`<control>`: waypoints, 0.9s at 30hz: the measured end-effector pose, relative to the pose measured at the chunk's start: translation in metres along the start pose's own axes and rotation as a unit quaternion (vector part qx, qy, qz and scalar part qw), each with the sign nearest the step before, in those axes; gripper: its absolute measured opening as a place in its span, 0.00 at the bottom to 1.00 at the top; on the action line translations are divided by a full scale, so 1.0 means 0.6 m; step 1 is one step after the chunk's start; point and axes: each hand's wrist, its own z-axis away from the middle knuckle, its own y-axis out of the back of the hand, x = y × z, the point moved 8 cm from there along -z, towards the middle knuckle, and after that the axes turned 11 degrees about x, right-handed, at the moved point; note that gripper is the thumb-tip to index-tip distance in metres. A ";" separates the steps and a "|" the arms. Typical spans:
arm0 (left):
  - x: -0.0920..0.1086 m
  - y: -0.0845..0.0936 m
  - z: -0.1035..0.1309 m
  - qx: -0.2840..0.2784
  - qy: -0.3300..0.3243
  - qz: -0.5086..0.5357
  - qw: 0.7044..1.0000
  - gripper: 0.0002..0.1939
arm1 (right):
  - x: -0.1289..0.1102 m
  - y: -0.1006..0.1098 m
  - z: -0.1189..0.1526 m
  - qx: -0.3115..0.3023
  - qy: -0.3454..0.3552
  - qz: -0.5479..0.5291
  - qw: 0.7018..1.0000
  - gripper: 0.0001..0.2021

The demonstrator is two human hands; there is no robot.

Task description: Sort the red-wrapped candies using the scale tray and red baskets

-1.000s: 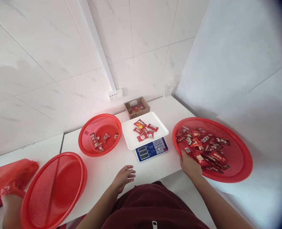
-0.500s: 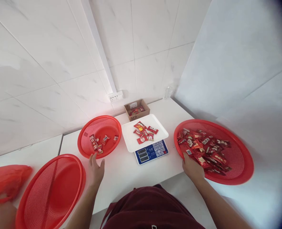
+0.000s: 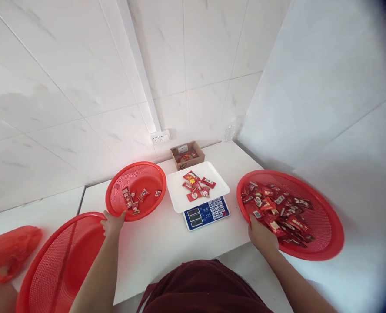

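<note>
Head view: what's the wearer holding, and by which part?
The right hand holds the round red plastic basket of wrapped snacks by its near left rim. Whether the left hand holds anything cannot be told.

Left fingers [image 3: 107, 215] have travelled leftward across the desk [image 3: 147, 256], away from the scale [image 3: 207, 214], now well off to their right. Small basket [image 3: 149, 179] rim now at the thumb; larger basket [image 3: 71, 250] just left of the fingers, previously well apart.

SF on box [image 3: 193, 162], digits on keypad [image 3: 216, 208]
</note>
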 end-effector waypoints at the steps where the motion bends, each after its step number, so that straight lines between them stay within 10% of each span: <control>1: -0.013 0.002 -0.001 -0.008 0.066 0.014 0.998 0.50 | 0.000 0.001 0.000 0.000 0.001 0.001 1.000 0.22; 3: -0.026 0.010 0.002 -0.028 0.159 0.040 0.986 0.50 | -0.002 0.003 0.000 0.001 0.003 -0.003 1.000 0.22; 8: -0.030 0.034 -0.001 -0.062 0.135 0.033 0.988 0.47 | -0.004 0.007 0.001 0.010 0.005 -0.004 1.000 0.22; 27: -0.025 0.038 -0.003 -0.078 -0.180 -0.177 0.964 0.42 | 0.002 -0.011 -0.008 0.013 0.030 -0.002 0.999 0.22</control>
